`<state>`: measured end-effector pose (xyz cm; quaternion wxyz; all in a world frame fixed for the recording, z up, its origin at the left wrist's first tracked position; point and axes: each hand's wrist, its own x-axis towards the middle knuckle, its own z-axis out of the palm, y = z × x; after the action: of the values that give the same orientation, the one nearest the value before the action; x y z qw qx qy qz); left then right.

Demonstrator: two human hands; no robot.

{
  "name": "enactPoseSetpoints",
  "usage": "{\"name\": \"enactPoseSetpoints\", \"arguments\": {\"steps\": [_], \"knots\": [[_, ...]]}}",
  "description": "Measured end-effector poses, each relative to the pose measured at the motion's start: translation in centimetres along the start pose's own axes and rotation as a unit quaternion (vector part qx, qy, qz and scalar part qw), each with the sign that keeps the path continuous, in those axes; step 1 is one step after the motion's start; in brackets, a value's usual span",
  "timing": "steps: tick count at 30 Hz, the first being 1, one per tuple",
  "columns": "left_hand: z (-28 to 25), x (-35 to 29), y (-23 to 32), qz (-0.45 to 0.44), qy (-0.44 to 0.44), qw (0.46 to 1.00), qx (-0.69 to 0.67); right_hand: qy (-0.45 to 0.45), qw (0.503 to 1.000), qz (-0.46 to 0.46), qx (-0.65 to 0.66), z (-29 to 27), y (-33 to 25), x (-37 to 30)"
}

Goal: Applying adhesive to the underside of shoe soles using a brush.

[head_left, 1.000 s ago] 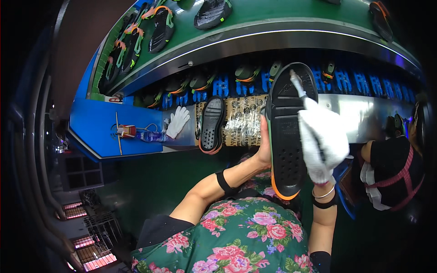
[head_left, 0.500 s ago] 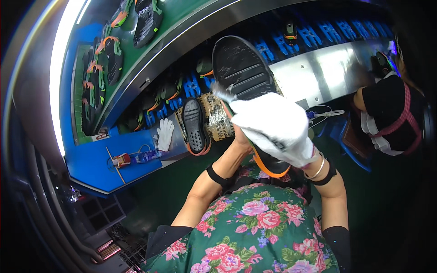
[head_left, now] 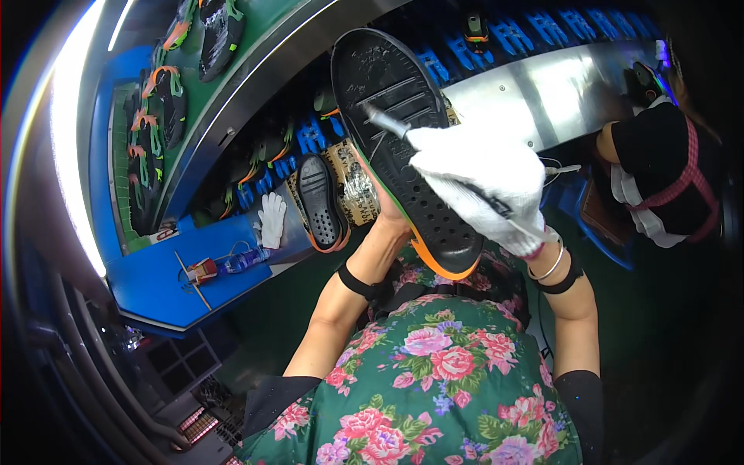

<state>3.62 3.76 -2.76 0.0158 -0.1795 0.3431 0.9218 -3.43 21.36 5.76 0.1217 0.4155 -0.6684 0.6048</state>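
A large black shoe sole [head_left: 422, 205], orange along its heel edge, is held up in front of me with its inner face showing grooves and round holes. My left hand [head_left: 387, 203] is bare and grips it from the left edge and underneath; most of its fingers are hidden behind the sole. A white knit glove covers my right hand [head_left: 488, 182], closed round a thin brush [head_left: 389, 122]. The brush's tip rests against or just over the sole's middle grooves, and its bristles are blurred. Shiny wet-looking streaks mark the sole's toe end.
Left of my hands, another black sole [head_left: 316, 194] leans on a taped brown block [head_left: 353, 174]. A white glove [head_left: 271, 221] and a clear blue bottle [head_left: 244, 261] lie on the blue table [head_left: 155, 283]. Blue shoe holders [head_left: 515, 37] line the back. A co-worker [head_left: 659, 170] sits at right.
The sole has shifted up and left in view. My right hand has moved off toward its right edge, uncovering the holes, with the brush tip now at the middle grooves.
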Motion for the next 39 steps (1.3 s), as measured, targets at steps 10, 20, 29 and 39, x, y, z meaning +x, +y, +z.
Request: {"name": "enactPoseSetpoints", "arguments": {"steps": [10,20,29,39], "knots": [[0.1,0.0,1.0,-0.077,-0.172,0.921,-0.341,-0.025,0.999,-0.017,-0.031,-0.3,-0.8,-0.1],[0.2,1.0,2.3,-0.077,-0.094,0.98,-0.16,-0.042,0.999,-0.003,-0.008,-0.9,-0.5,-1.5],[1.1,0.8,3.3,-0.105,-0.157,0.972,-0.138,-0.052,0.998,0.017,0.019,-0.9,-1.8,-2.4],[1.0,1.8,4.3,-0.088,-0.171,0.974,-0.12,-0.046,0.999,0.013,0.019,-1.2,-1.3,-3.7]]}}
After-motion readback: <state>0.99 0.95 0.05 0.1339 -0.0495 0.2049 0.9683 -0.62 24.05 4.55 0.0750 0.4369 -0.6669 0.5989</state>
